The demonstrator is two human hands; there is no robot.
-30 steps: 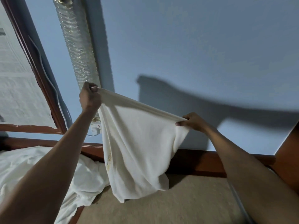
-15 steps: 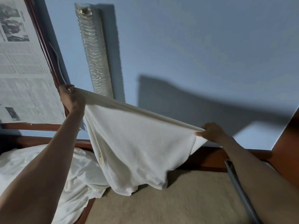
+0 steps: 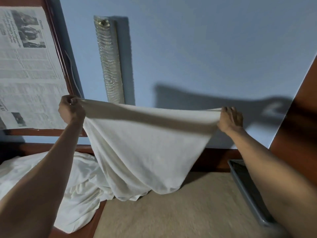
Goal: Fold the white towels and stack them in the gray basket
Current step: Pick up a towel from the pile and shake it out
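Two hands hold one white towel [image 3: 145,152] up by its top edge. The left hand [image 3: 71,109] is clenched round the towel's upper left corner. The right hand [image 3: 230,119] grips the upper right corner with curled fingers. The towel is stretched taut between them and sags below in loose folds, its lower edge reaching down to the beige surface [image 3: 171,217].

Left of the towel and partly behind it lies a heap of crumpled white cloth [image 3: 77,194]. Right of the towel, under the right forearm, is the gray basket [image 3: 247,191]; only part of its perforated wall shows, and its inside cannot be made out.

Behind the towel stand a blue wall [image 3: 205,48] and a foil-wrapped pipe [image 3: 109,66]. Up to its left is a sheet of newspaper [image 3: 25,66].
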